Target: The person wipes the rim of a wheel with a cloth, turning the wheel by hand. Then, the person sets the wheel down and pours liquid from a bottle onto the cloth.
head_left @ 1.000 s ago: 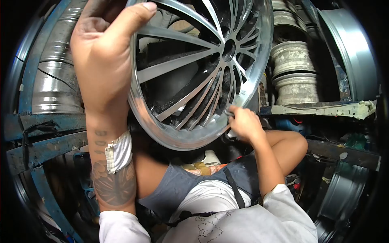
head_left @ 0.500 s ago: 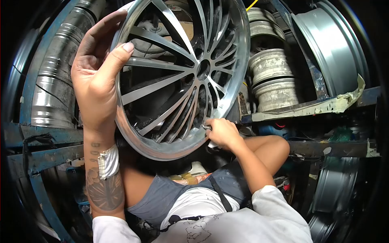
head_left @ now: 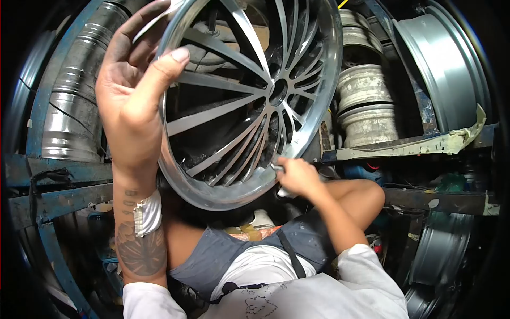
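A silver multi-spoke alloy wheel rim [head_left: 215, 198] is tilted up in front of me, its spoked face toward me. Gripping its upper left edge is my left hand [head_left: 133, 90], thumb over the lip and fingers partly behind it. Something white shows beside those fingers. My right hand [head_left: 300, 178] is closed at the lower right edge of the rim, pinching a small grey piece against the inner lip. A whitish bit pokes out under that hand; what exactly it holds I cannot make out. Dark dust lies between the lower spokes.
Silver wheel barrels [head_left: 69, 127] are stacked in a blue metal rack [head_left: 58, 173] on the left. Worn whitish rims [head_left: 366, 87] stand behind on the right, near a large grey rim [head_left: 443, 64] on a shelf edged with peeling tape [head_left: 414, 146]. Another rim [head_left: 441, 250] sits lower right.
In view, the rim and both my hands have shifted slightly to the right, as has the background. My right hand stays at the rim's lower right lip, and my left grip is kept.
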`<state>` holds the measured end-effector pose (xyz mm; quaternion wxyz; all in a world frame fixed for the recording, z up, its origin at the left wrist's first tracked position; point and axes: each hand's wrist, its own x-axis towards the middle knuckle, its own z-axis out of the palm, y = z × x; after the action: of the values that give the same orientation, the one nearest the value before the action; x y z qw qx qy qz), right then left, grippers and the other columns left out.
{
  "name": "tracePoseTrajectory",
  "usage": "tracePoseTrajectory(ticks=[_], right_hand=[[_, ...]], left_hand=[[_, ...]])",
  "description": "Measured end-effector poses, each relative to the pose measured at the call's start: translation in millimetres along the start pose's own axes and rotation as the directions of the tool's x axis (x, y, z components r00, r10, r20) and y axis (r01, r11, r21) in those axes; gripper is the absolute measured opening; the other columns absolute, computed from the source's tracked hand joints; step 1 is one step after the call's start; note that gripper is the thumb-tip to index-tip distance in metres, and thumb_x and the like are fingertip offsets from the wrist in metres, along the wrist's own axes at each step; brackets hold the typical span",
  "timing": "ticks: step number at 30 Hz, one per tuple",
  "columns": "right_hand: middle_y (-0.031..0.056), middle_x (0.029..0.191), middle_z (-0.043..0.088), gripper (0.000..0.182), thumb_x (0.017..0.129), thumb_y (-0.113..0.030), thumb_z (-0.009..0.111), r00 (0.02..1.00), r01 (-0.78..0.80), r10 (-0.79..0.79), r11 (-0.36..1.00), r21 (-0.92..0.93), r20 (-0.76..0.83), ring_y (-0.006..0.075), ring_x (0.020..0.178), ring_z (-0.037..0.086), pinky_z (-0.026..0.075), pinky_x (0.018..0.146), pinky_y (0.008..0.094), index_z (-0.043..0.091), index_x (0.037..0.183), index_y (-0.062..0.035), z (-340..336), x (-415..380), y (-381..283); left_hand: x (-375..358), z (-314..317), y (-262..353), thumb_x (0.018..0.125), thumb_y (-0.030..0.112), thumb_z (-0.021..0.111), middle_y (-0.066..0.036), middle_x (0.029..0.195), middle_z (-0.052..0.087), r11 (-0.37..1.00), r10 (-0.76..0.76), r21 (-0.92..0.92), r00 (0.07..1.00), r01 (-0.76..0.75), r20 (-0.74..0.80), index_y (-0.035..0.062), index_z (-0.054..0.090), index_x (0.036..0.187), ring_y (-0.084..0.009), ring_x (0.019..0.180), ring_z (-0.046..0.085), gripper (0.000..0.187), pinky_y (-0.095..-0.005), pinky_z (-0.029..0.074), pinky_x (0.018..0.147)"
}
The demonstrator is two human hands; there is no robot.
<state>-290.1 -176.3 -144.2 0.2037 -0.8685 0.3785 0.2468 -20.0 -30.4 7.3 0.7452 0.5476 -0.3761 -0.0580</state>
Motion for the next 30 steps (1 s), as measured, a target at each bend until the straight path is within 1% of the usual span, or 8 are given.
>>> tracePoseTrajectory(ticks=[3,4,7,10,14,16,24,30], right_hand=[[0.0267,0.103,0.074,0.034,0.089,-0.026,0.061,0.997,-0.071,0.071,0.976,0.205,0.007,0.0416,0.104,0.071,0.056,0.095,0.0533,0.074,0.119,-0.0149,-12.4,15.8,26.2],[0.0258,0.101,0.074,0.034,0.09,-0.025,0.059,0.994,-0.047,0.051,0.998,0.035,-0.099,0.0421,0.102,0.072,0.055,0.095,0.0546,0.073,0.12,-0.0142,1.8,8.8,16.4],[0.0254,0.106,0.074,0.035,0.093,-0.026,0.057,1.0,-0.005,0.005,0.999,-0.05,0.011,0.0424,0.103,0.072,0.056,0.095,0.0553,0.071,0.123,-0.0144,8.0,-7.4,-3.4],[0.0253,0.106,0.074,0.032,0.092,-0.024,0.06,0.997,-0.061,0.068,0.979,0.193,-0.032,0.0427,0.103,0.071,0.056,0.094,0.0524,0.071,0.121,-0.0137,-6.9,11.2,24.8],[0.03,0.099,0.073,0.03,0.091,-0.023,0.058,0.999,-0.023,0.02,0.996,-0.086,-0.035,0.045,0.097,0.072,0.056,0.088,0.0576,0.068,0.116,-0.0103,6.7,-13.9,-9.5],[0.0271,0.099,0.074,0.031,0.092,-0.021,0.058,0.988,-0.045,0.049,0.999,0.027,-0.144,0.0452,0.098,0.071,0.056,0.09,0.0562,0.069,0.12,-0.0145,7.1,1.4,14.7],[0.0242,0.103,0.074,0.027,0.094,-0.022,0.064,0.985,0.052,-0.017,0.978,0.201,-0.174,0.0471,0.097,0.069,0.054,0.089,0.0545,0.069,0.12,-0.0201,22.5,3.4,33.1],[0.0326,0.105,0.071,0.039,0.096,-0.025,0.066,0.974,-0.008,0.083,0.942,0.337,-0.21,0.0516,0.105,0.066,0.051,0.093,0.0563,0.058,0.129,-0.0058,31.2,4.7,39.6]], left_hand=[[1.6,-7.1,-3.8,0.093,0.001,0.065,-0.023,0.141,0.061,1.0,-0.018,0.001,0.999,0.018,0.027,-0.0084,0.05,0.144,-0.0259,0.131,0.061,0.054,-0.0359,0.045,0.114],[2.4,-5.6,-4.8,0.093,0.001,0.066,-0.023,0.141,0.061,1.0,-0.01,-0.008,1.0,0.01,0.012,-0.0083,0.05,0.144,-0.0256,0.13,0.061,0.054,-0.0356,0.045,0.114],[3.8,-2.6,-2.3,0.093,0.002,0.067,-0.022,0.139,0.063,1.0,-0.008,0.008,1.0,0.008,-0.019,-0.008,0.051,0.144,-0.0249,0.129,0.062,0.054,-0.0346,0.046,0.112],[5.1,-0.6,-1.3,0.093,0.003,0.068,-0.022,0.137,0.064,1.0,-0.015,0.015,1.0,0.016,-0.024,-0.0078,0.052,0.143,-0.0241,0.126,0.063,0.054,-0.0338,0.047,0.111],[3.6,-2.5,-1.2,0.093,0.005,0.069,-0.02,0.133,0.066,0.999,-0.038,0.018,0.999,0.039,-0.022,-0.0074,0.054,0.141,-0.023,0.121,0.066,0.052,-0.0331,0.048,0.108],[-0.6,-3.6,-1.2,0.093,0.006,0.069,-0.019,0.132,0.067,0.998,-0.055,0.031,0.998,0.056,-0.014,-0.0071,0.055,0.14,-0.0226,0.119,0.066,0.051,-0.0328,0.049,0.107],[-5.6,-2.8,-2.8,0.094,0.005,0.066,-0.02,0.133,0.065,0.998,0.059,0.021,0.997,-0.06,0.044,-0.0067,0.055,0.139,-0.0248,0.125,0.063,0.048,-0.0347,0.047,0.11],[-3.6,-2.0,-4.2,0.093,0.006,0.066,-0.02,0.132,0.065,0.998,0.054,0.01,0.998,-0.055,0.044,-0.0063,0.056,0.139,-0.0253,0.125,0.063,0.049,-0.0354,0.046,0.111]])
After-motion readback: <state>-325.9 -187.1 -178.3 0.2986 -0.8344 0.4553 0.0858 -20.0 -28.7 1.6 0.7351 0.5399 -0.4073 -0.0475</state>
